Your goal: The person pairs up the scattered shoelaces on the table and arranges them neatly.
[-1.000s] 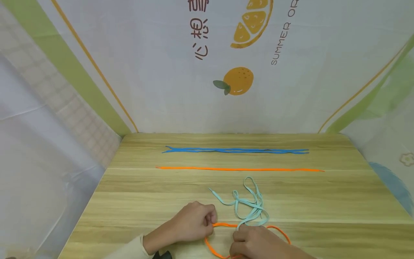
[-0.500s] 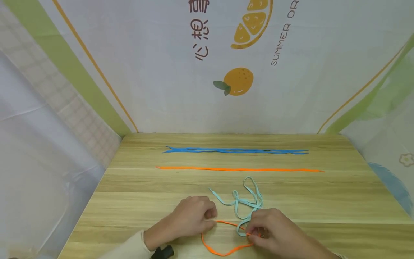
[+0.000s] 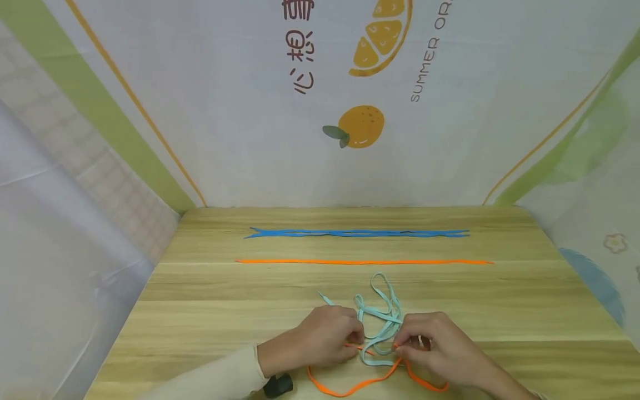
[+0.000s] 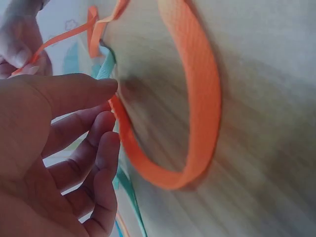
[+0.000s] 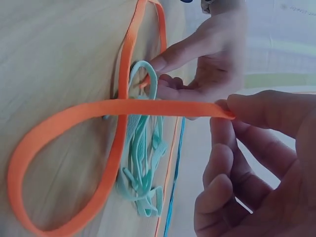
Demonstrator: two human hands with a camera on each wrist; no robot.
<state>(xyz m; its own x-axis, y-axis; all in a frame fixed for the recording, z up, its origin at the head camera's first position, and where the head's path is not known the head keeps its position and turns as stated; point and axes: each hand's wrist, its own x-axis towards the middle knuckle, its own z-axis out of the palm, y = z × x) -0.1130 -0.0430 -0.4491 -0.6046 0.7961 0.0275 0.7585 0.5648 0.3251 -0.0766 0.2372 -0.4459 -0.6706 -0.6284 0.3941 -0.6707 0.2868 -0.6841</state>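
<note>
In the head view, both hands are at the near part of the table over an orange shoelace (image 3: 367,383). My left hand (image 3: 327,336) pinches it between thumb and index finger, close to the tabletop. Between thumb and fingertips my right hand (image 3: 442,347) holds one end, raised a little. From that end, the lace (image 5: 168,107) runs down and crosses over itself, forming a loop in the right wrist view. A mint-green shoelace (image 3: 385,316) lies loosely tangled between and beyond the hands, one of its loops overlapping the orange lace. Part of it is hidden behind my left hand.
Farther back on the wooden table (image 3: 200,322), a second orange shoelace (image 3: 360,262) lies straight from left to right. Behind it, blue shoelaces (image 3: 360,233) are laid out parallel. A printed cloth (image 3: 250,139) hangs behind the table. A small black object (image 3: 278,385) sits by my left wrist.
My right hand has risen and moved away from the body with the orange lace end. My left hand has shifted right. The orange lace now crosses itself near the right hand.
</note>
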